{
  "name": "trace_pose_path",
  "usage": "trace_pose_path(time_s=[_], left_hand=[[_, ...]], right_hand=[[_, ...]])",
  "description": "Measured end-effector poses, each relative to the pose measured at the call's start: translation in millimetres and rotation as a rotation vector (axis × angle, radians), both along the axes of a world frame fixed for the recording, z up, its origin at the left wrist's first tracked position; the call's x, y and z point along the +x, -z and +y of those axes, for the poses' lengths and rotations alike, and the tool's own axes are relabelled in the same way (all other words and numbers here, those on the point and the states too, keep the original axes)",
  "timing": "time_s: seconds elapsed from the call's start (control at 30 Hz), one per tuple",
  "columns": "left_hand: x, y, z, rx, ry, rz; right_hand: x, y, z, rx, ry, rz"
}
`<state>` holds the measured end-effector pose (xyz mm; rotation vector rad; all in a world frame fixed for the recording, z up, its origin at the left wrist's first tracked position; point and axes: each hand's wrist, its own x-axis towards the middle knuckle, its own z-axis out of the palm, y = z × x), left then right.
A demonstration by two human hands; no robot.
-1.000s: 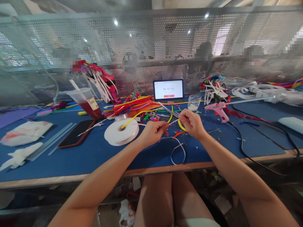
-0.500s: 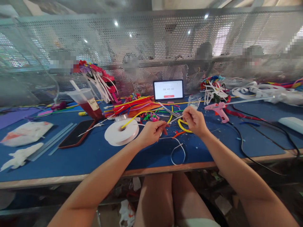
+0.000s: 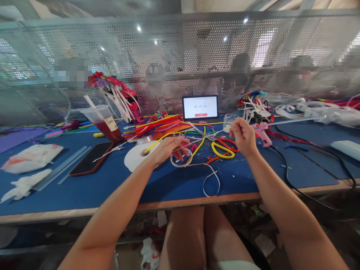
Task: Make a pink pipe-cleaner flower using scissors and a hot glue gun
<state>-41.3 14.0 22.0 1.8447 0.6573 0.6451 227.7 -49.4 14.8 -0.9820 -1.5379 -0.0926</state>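
Head view: the person's two hands are held apart above a blue table, with a thin white strip stretched between them in a slanting line, higher at the right end. The right hand is closed, thumb and fingertips pinched on the strip. The left hand has its fingers loosely spread where the other end of the strip reaches it; whether they grip it cannot be told.

Just under the left fingers is a loop of white ribbon, and a further curl of ribbon lies near the table's front edge. The left hand and wrist partly cover a white spool, with a yellow stick at its hole. Scissors with yellow and red handles lie between the hands, beyond the strip. Near the right hand, on its far right side, is a pink glue gun.

Farther back stands a tablet reading 00:43:44. On the left are a phone lying flat and a cup of red drink with a straw.
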Motion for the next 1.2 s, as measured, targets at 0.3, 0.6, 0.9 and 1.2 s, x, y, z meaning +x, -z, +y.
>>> trace_pose_path(time_s=[0.3,0.6,0.9,1.2], left_hand=[[-19,-15.2,16,0.0,-0.09,-0.047],[-25,-15.5,17,0.095,-0.078,-0.068],[-30,-14.6,28,0.025,-0.024,-0.241],[-16,-7.5,20,-0.031,0.107,-0.081]], right_hand=[[15,1.8,7,0.062,0.043,0.11],[18,2.8,9,0.057,0.067,0.142],[10,7.5,11,0.002,-0.005,0.234],[-14,9.2,7,-0.382,-0.383,0.128]])
